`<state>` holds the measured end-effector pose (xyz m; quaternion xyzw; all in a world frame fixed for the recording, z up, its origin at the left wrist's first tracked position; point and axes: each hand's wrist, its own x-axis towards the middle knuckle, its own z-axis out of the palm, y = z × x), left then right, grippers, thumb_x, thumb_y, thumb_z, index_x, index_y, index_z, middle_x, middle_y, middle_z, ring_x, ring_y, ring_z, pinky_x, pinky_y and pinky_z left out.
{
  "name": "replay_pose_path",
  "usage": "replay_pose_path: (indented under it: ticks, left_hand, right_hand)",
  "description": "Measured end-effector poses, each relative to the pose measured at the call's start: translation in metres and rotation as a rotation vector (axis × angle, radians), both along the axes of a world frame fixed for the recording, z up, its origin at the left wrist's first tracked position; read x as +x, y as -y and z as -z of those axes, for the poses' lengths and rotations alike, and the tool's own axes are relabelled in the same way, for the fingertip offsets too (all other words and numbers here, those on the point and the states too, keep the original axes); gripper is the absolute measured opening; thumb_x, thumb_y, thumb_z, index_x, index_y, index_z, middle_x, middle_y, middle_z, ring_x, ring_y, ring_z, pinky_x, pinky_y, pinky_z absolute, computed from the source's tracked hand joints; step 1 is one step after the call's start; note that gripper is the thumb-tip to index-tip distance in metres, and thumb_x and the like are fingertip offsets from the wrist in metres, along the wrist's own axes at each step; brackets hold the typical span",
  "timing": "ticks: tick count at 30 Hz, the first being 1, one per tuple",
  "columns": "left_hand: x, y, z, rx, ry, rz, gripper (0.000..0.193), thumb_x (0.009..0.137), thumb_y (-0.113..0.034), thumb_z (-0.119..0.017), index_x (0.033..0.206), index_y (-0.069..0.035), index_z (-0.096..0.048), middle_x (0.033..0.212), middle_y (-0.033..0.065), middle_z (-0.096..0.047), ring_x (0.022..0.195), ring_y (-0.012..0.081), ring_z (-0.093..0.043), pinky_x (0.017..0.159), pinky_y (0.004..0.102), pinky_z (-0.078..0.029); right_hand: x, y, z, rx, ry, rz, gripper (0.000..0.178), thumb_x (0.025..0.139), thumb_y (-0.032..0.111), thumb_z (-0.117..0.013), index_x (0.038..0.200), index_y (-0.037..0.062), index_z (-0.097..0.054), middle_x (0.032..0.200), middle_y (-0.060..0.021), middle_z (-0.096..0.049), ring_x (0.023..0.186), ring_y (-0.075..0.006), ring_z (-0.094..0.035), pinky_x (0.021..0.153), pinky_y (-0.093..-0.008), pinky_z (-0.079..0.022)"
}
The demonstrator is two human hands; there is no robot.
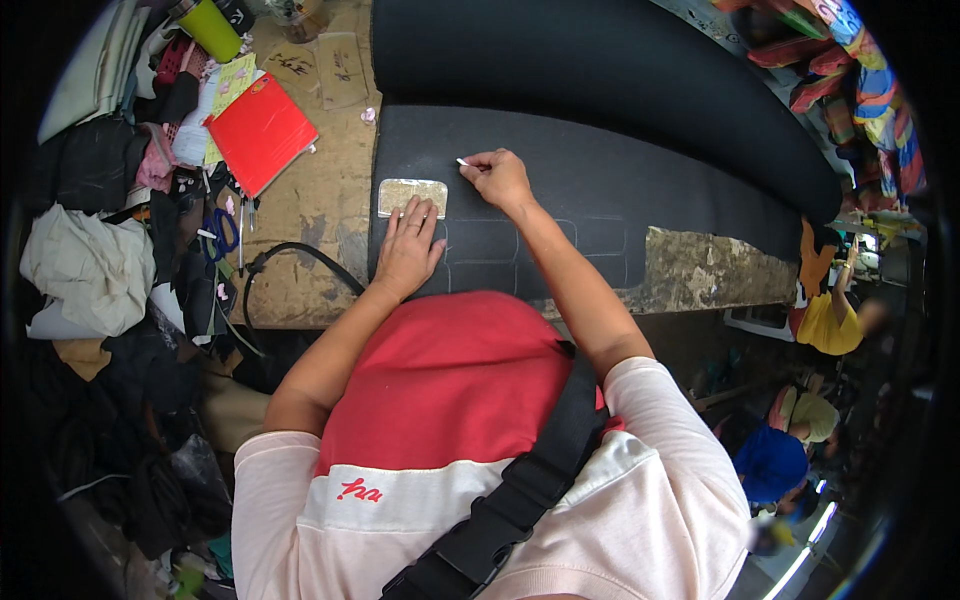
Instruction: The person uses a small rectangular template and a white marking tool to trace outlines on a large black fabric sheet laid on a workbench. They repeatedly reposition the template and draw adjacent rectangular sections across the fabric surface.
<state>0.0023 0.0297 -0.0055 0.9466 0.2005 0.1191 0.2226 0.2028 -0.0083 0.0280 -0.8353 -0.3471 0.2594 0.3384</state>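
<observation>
A sheet of black material (580, 175) lies unrolled over the worktable, its thick roll (560, 60) along the far side. My left hand (407, 248) rests flat, fingers spread, with its fingertips on the lower edge of a tan, rounded rectangular template (413, 193). To the right of the template, my right hand (499, 180) pinches a small white piece of chalk (462, 162) just at or above the sheet; whether it touches I cannot tell. Pale outlines of rounded rectangles (573, 250) run across the sheet's near part, right of my left hand.
On the wooden table (300, 220) at left lie a red booklet (262, 133), blue-handled scissors (226, 233) and a black cable (300, 247). A green tumbler (207, 28) stands far left. Cloth and scraps (90, 270) crowd the left side. Other people (830, 322) are at right.
</observation>
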Motion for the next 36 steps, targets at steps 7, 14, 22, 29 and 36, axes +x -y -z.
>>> replay_pose_path:
  ticks: [7, 14, 22, 29, 36]
  left_hand:
    - [0.002, -0.001, 0.001, -0.030, -0.021, -0.011, 0.055, 0.081, -0.022, -0.061, 0.128, 0.002, -0.043, 0.137, 0.0162, -0.037, 0.132, 0.0308, -0.030, 0.108, 0.0462, -0.023]
    - [0.003, -0.003, 0.004, -0.015, -0.041, 0.003, 0.057, 0.081, -0.024, -0.060, 0.128, 0.004, -0.043, 0.139, 0.0174, -0.037, 0.133, 0.0294, -0.030, 0.109, 0.0463, -0.020]
    - [0.003, -0.004, 0.000, -0.103, -0.207, 0.024, 0.058, 0.083, -0.025, -0.058, 0.129, 0.005, -0.042, 0.138, 0.0186, -0.038, 0.132, 0.0302, -0.030, 0.109, 0.0467, -0.020]
    - [0.004, -0.003, 0.000, -0.087, -0.085, 0.006, 0.057, 0.083, -0.024, -0.057, 0.130, 0.005, -0.040, 0.140, 0.0192, -0.035, 0.135, 0.0300, -0.025, 0.109, 0.0474, -0.018]
    - [0.004, -0.003, 0.001, -0.058, -0.108, 0.003, 0.056, 0.082, -0.024, -0.058, 0.127, 0.006, -0.043, 0.136, 0.0218, -0.039, 0.133, 0.0327, -0.029, 0.109, 0.0479, -0.018]
  right_hand:
    - [-0.008, -0.025, -0.002, 0.112, -0.343, 0.081, 0.024, 0.073, 0.015, -0.072, 0.095, 0.0059, -0.070, 0.078, -0.0148, -0.065, 0.071, -0.0249, -0.064, 0.070, -0.0341, -0.051]
    - [-0.025, -0.042, 0.007, 0.110, -0.033, -0.200, 0.017, 0.076, 0.004, -0.064, 0.092, -0.0023, -0.066, 0.077, -0.0179, -0.065, 0.069, -0.0253, -0.064, 0.066, -0.0323, -0.051]
    - [-0.058, -0.065, 0.005, 0.144, 0.287, -0.589, 0.013, 0.077, 0.012, -0.061, 0.083, 0.0021, -0.068, 0.083, -0.0178, -0.064, 0.079, -0.0348, -0.062, 0.074, -0.0415, -0.050]
    - [-0.022, -0.034, 0.001, -0.050, 0.409, -0.512, 0.016, 0.078, 0.013, -0.057, 0.083, 0.0016, -0.067, 0.082, -0.0193, -0.064, 0.080, -0.0366, -0.061, 0.075, -0.0439, -0.049]
    - [-0.045, -0.043, 0.001, 0.229, 0.347, -0.398, 0.012, 0.078, 0.010, -0.056, 0.079, 0.0017, -0.064, 0.082, -0.0182, -0.063, 0.080, -0.0350, -0.062, 0.073, -0.0433, -0.050]
